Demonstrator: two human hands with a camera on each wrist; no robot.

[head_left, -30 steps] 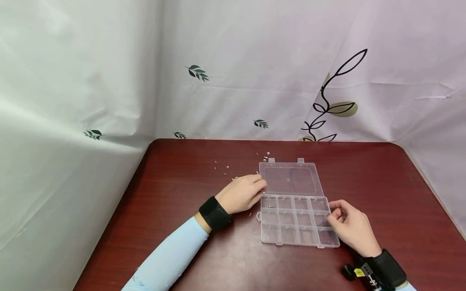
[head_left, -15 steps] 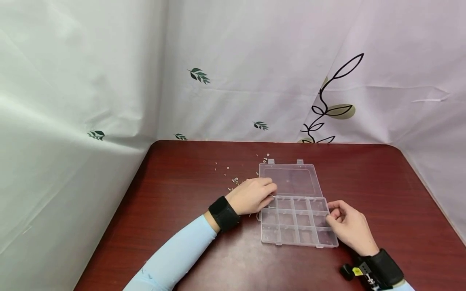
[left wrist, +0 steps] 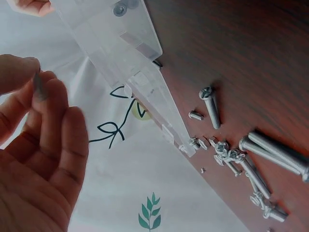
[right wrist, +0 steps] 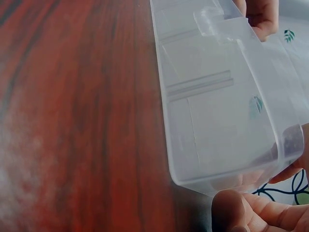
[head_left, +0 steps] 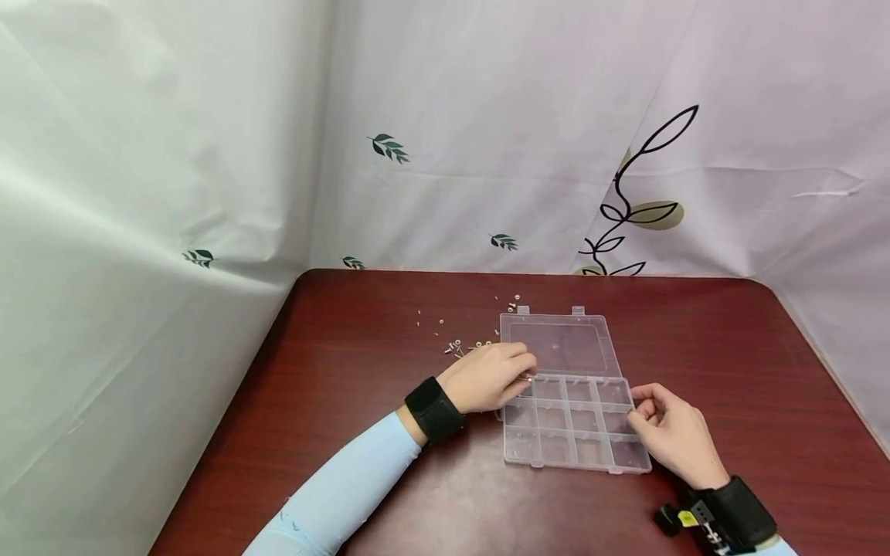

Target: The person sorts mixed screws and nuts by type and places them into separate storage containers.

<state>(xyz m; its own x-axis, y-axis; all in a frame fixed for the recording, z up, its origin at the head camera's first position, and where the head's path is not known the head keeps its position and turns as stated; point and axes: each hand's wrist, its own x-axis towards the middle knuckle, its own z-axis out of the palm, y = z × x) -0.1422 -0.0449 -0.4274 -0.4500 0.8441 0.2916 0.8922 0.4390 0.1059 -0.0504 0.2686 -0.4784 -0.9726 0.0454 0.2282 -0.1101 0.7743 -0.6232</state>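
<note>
Rightward goes the left hand: a second ago it is beside the left edge of the plastic box, and now its fingertips are over the left end of the back row of compartments. It brings along a small metal piece, pinched between thumb and finger; the piece is blurred, so I cannot tell exactly what it is. That shift takes the piece from beside the box to above it, and I judge that the carrying is done while the letting go is not, since the pinch is closed on the piece.

On the other side, the right hand stays where it is, thumb and bent fingers against the box's right wall. Whether it truly grips that wall or only steadies it, I cannot tell.

The box sits on the red-brown table between the two hands, its clear lid folded back behind it. A round metal part shows through the plastic in the left wrist view. Loose screws lie scattered on the table near the box's left side; as the left hand moves off, more of them come into sight behind it, so much sorting seems left.
</note>
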